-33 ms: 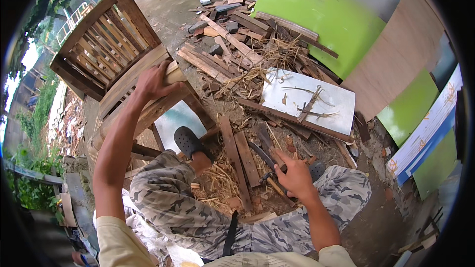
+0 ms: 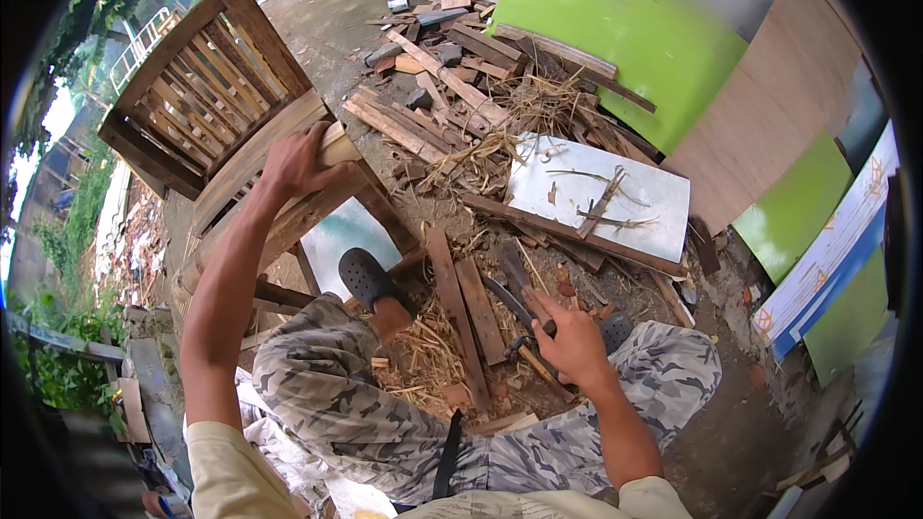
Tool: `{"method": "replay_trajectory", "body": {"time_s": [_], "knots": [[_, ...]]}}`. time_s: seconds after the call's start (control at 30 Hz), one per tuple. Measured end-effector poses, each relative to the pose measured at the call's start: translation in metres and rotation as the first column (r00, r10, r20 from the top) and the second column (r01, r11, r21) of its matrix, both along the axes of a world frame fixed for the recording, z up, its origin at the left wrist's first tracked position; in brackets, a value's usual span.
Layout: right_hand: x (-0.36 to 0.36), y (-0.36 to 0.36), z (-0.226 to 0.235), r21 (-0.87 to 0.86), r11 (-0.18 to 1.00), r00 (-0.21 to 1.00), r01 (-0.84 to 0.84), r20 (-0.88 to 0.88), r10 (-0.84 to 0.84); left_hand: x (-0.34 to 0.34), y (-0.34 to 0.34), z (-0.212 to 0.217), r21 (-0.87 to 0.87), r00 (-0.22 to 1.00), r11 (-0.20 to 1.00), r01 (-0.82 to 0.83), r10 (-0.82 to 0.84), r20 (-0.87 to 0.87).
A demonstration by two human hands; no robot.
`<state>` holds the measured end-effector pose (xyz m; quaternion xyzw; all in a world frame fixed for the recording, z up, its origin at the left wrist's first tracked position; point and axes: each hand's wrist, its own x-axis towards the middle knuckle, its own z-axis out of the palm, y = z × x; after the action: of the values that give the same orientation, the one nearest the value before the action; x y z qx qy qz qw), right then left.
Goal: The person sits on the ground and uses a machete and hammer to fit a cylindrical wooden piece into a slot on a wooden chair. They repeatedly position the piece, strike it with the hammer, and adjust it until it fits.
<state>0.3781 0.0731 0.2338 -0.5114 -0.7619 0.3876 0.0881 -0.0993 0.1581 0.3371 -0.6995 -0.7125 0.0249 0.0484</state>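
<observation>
Against the far side of the yard a big green panel [image 2: 596, 29] leans upright, and on the ground before it sprawls a heap of scrap wood [image 2: 486, 43], rough pieces mixed with dry twigs. To my left stands the wooden chair [image 2: 255, 154], angled away from me, and I judge most of it to be done: the back already has its row of slats, the seat boards are laid, and the legs stand under it. What is left I can't settle from here; gaps show between the seat boards, but they may belong there. A white board [image 2: 577, 194] lies at the heap's near edge with sticks across it. Between my feet rest two loose planks [image 2: 455, 317], lying apart from the chair. My left hand [image 2: 296, 161] is closed over the front edge of the seat, thumb apart from the fingers. My right hand [image 2: 577, 341] is down low, half curled beside the dark handle of a curved blade [image 2: 507, 300]; whether it grips that, I can't tell. Just below it lies a hammer [image 2: 536, 363], with bits of straw [image 2: 418, 351] strewn farther left.
</observation>
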Motion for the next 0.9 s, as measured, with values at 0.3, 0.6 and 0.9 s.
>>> {"method": "replay_trajectory", "body": {"time_s": [0.3,0.6,0.9], "knots": [[0.001,0.011,-0.005,0.100,0.995,1.000,0.006,-0.028,-0.004,0.105,-0.019,0.096,0.010,0.911,0.959,0.285,-0.274,0.307],[0.008,0.034,-0.017,0.292,0.927,0.958,0.234,-0.235,-0.168,0.220,0.021,0.106,0.003,0.675,0.969,0.247,-0.174,0.717],[0.034,0.079,-0.084,0.157,0.839,0.830,0.520,-0.325,-0.453,0.226,0.023,-0.043,0.396,0.452,0.895,-0.205,-0.272,0.850]]}}
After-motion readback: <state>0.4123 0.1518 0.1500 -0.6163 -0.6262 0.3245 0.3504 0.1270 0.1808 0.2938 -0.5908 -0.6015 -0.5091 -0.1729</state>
